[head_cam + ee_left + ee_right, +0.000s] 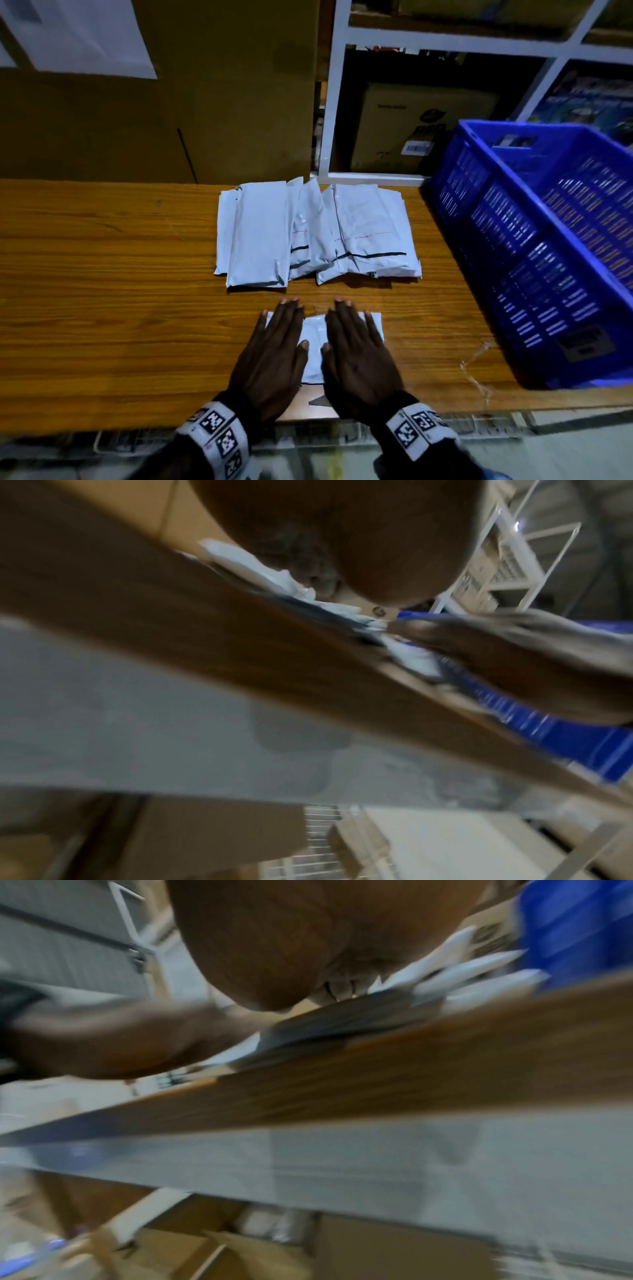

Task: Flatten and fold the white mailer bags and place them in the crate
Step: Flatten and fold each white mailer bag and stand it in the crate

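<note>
Both hands, left hand [274, 353] and right hand [358, 356], press spread flat on the mailer bag [313, 346].

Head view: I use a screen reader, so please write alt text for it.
Two flat hands, the left hand and the right hand, press a white mailer bag onto a wooden table. Behind it lies a pile of bags; a blue crate stands at right.

Both hands cover most of the bag [313, 346]; only its middle strip and far corners show. The crate [534, 246] is cut off by the right edge, so its inside is mostly unseen. Both wrist views are blurred; the pile [274, 574] there has no clear edges.
</note>
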